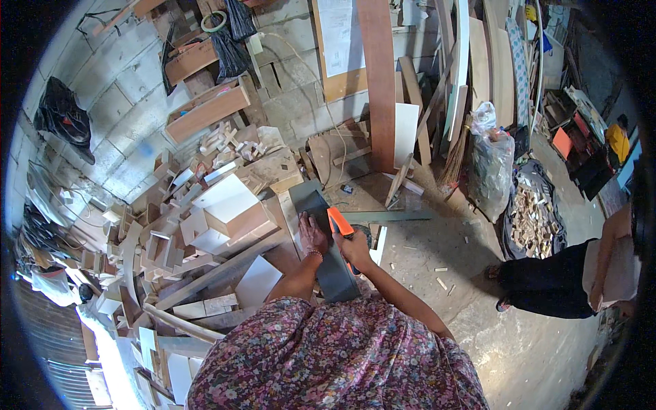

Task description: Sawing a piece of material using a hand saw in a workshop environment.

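Head view shows the right hand (pixel 350 249) wrapped around an orange-and-black hand tool (pixel 339 223), while the left hand (pixel 313 236) lies flat on the long dark-grey board (pixel 333 277) beside that grip, best pressed steady, fingertips clear of the tool.

The floor (pixel 492 338), bare and scuffed at five o'clock, is strewn with small wood scraps (pixel 442 283) around four. Near three o'clock sits a black sack (pixel 507 236) filled with wood offcuts (pixel 535 212); just beside it, toward two, stands a stuffed clear plastic bag (pixel 490 174). A jumbled wood heap (pixel 232 229) spreads from eight to ten.
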Demonstrator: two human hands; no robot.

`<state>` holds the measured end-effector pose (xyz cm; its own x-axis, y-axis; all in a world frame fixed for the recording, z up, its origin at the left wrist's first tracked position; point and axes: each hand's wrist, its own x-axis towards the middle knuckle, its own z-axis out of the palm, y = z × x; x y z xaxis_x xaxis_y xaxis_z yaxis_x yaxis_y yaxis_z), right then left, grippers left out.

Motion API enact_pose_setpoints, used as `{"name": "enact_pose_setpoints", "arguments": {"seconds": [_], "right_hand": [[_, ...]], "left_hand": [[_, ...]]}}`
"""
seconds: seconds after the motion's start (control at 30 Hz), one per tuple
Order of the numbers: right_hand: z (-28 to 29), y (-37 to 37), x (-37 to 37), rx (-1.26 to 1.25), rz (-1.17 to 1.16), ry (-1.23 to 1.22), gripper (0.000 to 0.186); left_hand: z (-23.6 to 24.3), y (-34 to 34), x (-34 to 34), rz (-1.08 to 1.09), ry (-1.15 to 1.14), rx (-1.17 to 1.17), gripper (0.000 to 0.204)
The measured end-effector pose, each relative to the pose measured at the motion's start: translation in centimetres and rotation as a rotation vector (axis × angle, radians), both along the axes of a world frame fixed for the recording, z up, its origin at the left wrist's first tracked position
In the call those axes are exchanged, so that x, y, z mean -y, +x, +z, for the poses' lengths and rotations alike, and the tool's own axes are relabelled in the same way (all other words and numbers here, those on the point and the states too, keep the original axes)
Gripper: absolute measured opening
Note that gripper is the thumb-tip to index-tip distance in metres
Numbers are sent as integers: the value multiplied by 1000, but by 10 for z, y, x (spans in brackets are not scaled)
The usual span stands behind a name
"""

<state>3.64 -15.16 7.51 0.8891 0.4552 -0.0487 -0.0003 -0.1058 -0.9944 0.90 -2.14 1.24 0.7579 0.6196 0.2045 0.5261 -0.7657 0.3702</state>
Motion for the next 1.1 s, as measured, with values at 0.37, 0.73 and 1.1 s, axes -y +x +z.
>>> {"name": "enact_pose_setpoints", "arguments": {"seconds": [0.37,0.73,1.1], "right_hand": [[20,-16,-5,101,59,-127,22],[3,-4,0,-11,39,-58,22],[27,-7,2,-9,129,15,17]], "left_hand": [[-34,3,-14,-17,175,-98,47],[1,3,-1,-16,11,-49,43],[-4,-4,-1,20,-15,-86,47]]}}
